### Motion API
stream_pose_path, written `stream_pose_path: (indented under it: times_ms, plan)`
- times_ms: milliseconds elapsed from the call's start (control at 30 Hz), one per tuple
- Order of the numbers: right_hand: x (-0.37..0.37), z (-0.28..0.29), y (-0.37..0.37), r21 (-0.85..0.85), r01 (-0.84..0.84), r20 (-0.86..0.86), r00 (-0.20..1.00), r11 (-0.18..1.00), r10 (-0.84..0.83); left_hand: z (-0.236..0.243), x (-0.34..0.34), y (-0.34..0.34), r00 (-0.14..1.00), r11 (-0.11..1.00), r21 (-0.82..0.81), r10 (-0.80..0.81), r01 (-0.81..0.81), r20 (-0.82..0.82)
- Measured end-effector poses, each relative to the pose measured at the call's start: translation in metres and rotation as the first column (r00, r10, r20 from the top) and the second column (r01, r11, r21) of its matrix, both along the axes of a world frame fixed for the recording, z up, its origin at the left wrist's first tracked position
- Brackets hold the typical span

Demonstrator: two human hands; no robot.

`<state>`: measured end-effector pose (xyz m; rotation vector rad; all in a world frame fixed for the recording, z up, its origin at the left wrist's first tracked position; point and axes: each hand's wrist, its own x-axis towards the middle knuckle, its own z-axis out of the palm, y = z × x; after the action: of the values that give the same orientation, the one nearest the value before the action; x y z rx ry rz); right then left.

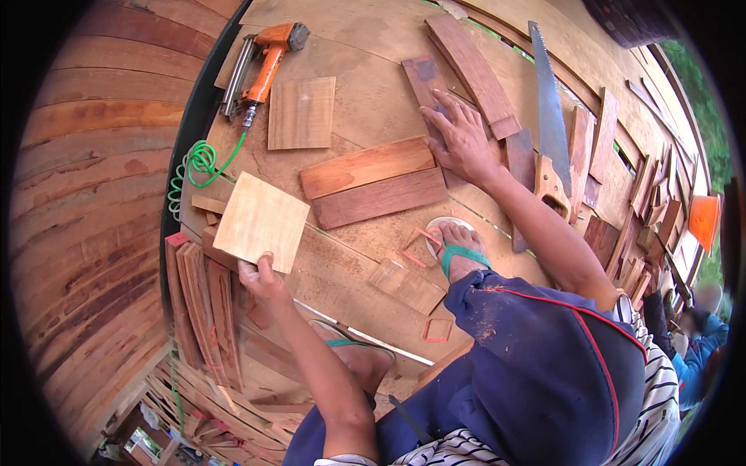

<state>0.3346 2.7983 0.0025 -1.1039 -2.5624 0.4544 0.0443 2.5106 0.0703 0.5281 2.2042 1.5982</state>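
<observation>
My left hand (264, 281) grips a pale square wooden board (261, 221) by its near edge, thumb on top, over the stacked planks at the left. At the upper middle, my right hand (460, 138) rests with fingers spread on a dark reddish plank (424, 76). Two short boards, an orange-brown one (365, 167) and a darker red one (381, 198), lie side by side between my hands. Beyond them a second square wooden board (301, 113) lies flat.
An orange nail gun (272, 58) with a coiled green air hose (203, 159) lies at the far left. A handsaw (550, 116) rests to the right, beside many wood offcuts (649, 202). My sandalled foot (458, 248) stands near a loose wood piece (406, 285). Another person (699, 349) is at the right edge.
</observation>
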Motion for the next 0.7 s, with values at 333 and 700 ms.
stream_pose_path:
  times_ms: [333,700]
  plan:
    - [-0.015,0.0,-0.017,-0.05,-0.203,0.009,0.979,0.978,0.203,-0.001,-0.018,-0.019,0.996,0.998,0.043,-0.051,0.048,0.067]
    - [-0.051,0.001,-0.035,-0.122,-0.379,0.092,0.916,0.917,0.39,0.011,-0.035,-0.042,0.914,0.922,-0.24,-0.211,0.303,0.347]
